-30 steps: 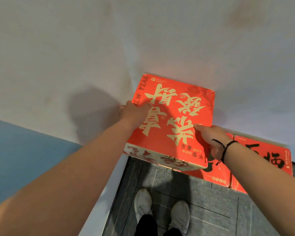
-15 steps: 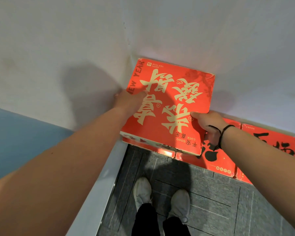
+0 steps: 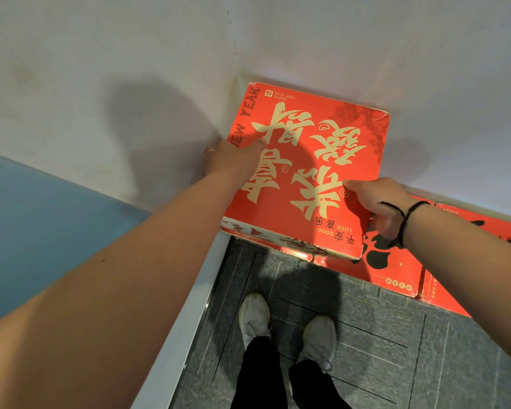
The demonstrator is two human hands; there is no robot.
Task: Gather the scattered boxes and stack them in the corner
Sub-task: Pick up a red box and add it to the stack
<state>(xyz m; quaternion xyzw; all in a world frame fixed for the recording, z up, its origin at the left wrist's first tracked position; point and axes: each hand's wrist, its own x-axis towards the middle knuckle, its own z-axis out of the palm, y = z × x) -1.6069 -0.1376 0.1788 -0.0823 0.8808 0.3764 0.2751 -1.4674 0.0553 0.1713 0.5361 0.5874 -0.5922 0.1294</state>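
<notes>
top box: a red box (image 3: 304, 169) with cream lettering is being held in the corner where the two white walls (image 3: 101, 69) meet, its far edges lying against both walls; it is closed, so its contents cannot be told.
left hand: the left hand (image 3: 233, 157) is being pressed to the box's left edge, thumb lying on the lid and fingers curled down the side next to the wall, gripping it.
right hand: the right hand (image 3: 378, 208) is being kept on the box's near right corner, thumb laid on top and fingers wrapped under the side, gripping it; a black cord is being worn at the wrist.
boxes beneath: more red boxes (image 3: 396, 270) are being seen below and to the right of the top box, lined along the right wall on the floor; all are closed.
floor: grey carpet tiles (image 3: 366, 335) are being stood on by two pale shoes (image 3: 286, 326).
left side: a white ledge (image 3: 189, 305) is being seen beside a blue surface (image 3: 42, 216).
</notes>
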